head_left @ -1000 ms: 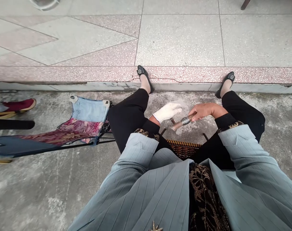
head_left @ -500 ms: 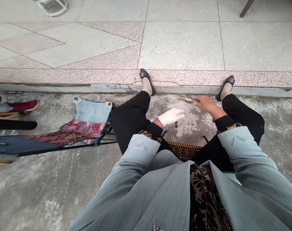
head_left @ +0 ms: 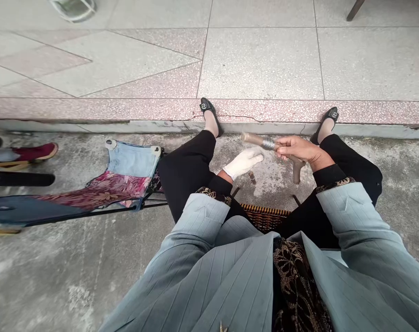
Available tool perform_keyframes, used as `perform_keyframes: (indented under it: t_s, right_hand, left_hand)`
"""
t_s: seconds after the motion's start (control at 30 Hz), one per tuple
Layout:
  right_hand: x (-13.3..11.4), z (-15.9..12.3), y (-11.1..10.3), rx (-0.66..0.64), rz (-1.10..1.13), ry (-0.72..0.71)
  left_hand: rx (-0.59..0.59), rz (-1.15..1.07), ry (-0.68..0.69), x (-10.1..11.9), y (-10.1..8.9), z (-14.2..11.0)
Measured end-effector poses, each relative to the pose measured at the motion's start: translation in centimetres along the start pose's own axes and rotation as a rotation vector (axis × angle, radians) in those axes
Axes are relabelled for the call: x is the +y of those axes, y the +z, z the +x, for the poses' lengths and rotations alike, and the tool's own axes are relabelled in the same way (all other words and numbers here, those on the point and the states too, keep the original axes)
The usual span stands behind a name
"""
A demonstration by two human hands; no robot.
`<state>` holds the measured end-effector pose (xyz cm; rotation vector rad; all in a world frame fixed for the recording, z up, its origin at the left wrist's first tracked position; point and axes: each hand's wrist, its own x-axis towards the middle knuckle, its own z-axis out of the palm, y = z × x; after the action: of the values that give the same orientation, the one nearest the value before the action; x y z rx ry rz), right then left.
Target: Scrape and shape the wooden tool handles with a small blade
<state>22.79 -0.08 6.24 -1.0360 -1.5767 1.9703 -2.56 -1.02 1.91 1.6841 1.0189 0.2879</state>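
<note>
My right hand [head_left: 297, 150] is bare and grips a forked piece of wood [head_left: 253, 138]. One arm of it points left, with silvery wire [head_left: 268, 144] wound around it near my fingers; a shorter arm sticks out below my palm. To the left, my left hand [head_left: 244, 162] in a white knitted glove hovers just under the wood's far end, apart from it. Its fingers are loosely extended, somewhat blurred, and nothing shows in them. Just below the glove is a short brown stick end [head_left: 252, 177], seemingly on the ground.
Under me is a woven seat [head_left: 264, 216]. A folding chair with patterned cloth [head_left: 102, 189] stands at my left, and beyond it a person's red shoe [head_left: 36, 151]. My feet rest on a raised tiled step [head_left: 264, 108]. A white-framed stool [head_left: 74, 10] is at the upper left.
My right hand has turned and lifted the wood, so its lower arm now shows and its wired arm reaches farther left. My gloved left hand has shifted slightly up and left.
</note>
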Motion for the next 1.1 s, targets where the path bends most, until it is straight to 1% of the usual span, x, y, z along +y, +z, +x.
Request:
perform_keyframes:
  t_s: [0.07,0.1,0.17,0.23,0.27,0.33,0.43,0.5,0.57,0.67,0.8,0.93,1.03,1.1]
  right_hand:
    - [0.2,0.4,0.3,0.124,-0.005,0.008]
    - [0.2,0.6,0.4,0.184,-0.072,0.047]
    - [0.3,1.0,0.6,0.292,-0.33,0.179]
    - [0.3,1.3,0.7,0.362,-0.65,0.32]
    - [0.4,1.4,0.7,0.371,-0.791,0.374]
    - [0.6,1.6,0.8,0.341,-1.0,0.433]
    - [0.8,1.7,1.1,0.193,-1.134,0.49]
    - [0.7,1.6,1.3,0.065,-1.142,0.513]
    - [0.5,1.5,1.4,-0.054,-1.119,0.518]
    - [0.1,1.4,1.6,-0.177,-1.078,0.526]
    - [-0.2,1.2,1.7,-0.269,-1.034,0.524]
    - [0.0,1.1,1.5,-0.382,-0.851,0.526]
    - [0.4,0.9,0.9,-0.43,-0.708,0.456]
    - [0.5,0.6,0.4,-0.469,-0.602,0.396]
  left_hand:
    - [-0.034,0.071,0.01,0.0,0.2,0.0]
    - [-0.05,0.122,0.016,-0.1,0.3,0.0]
    - [-0.096,0.214,0.037,-0.3,0.5,0.1]
    - [-0.143,0.278,0.061,-0.5,0.6,0.2]
    - [-0.161,0.303,0.068,-0.5,0.6,0.1]
    - [-0.174,0.364,0.071,-0.2,0.4,0.0]
    - [-0.134,0.452,0.058,0.3,-0.1,-0.1]
    - [-0.118,0.482,0.054,0.5,-0.4,-0.1]
    - [-0.133,0.489,0.058,0.6,-0.6,0.0]
    - [-0.158,0.486,0.074,0.5,-0.7,-0.1]
    - [-0.153,0.458,0.097,0.6,-0.6,-0.4]
    - [-0.138,0.4,0.104,1.0,-0.7,-0.6]
    - [-0.139,0.318,0.08,1.3,-0.9,-0.6]
    - [-0.104,0.262,0.038,1.4,-1.0,-0.6]
